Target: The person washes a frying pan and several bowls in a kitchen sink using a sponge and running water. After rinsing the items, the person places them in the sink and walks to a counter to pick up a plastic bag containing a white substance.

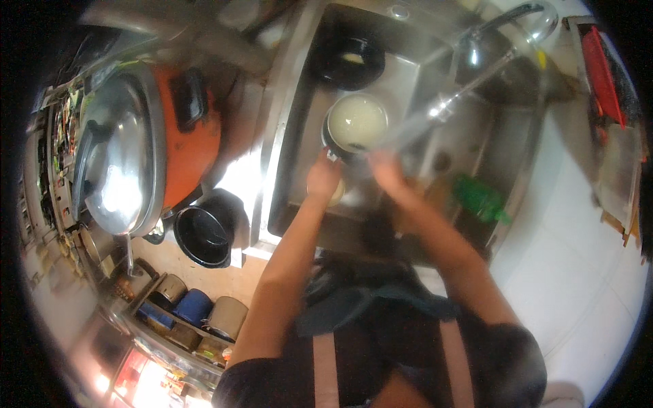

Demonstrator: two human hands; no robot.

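Observation:
A dark-rimmed round vessel [325, 135] stands in the metal sink, and a pale, cloudy content [357, 120] fills its opening. My left hand [324, 176] grips its near left edge, with a small white thing at the fingertips. At the near right edge is my right hand [386, 171], blurred, so its hold is unclear. From the upper right, a metal tap spout [441, 109] points down towards the vessel, with a whitish blur of spray below it. A pale round thing [336, 193] is partly hidden behind my left wrist.
A black bowl [347, 69] lies at the sink's far end. The sink [433, 234] also holds a green plastic bottle [479, 198] on the right. Left of it stand a large orange pot with a metal lid [189, 148] and a black pot [204, 234]. A red tray [604, 76] is far right.

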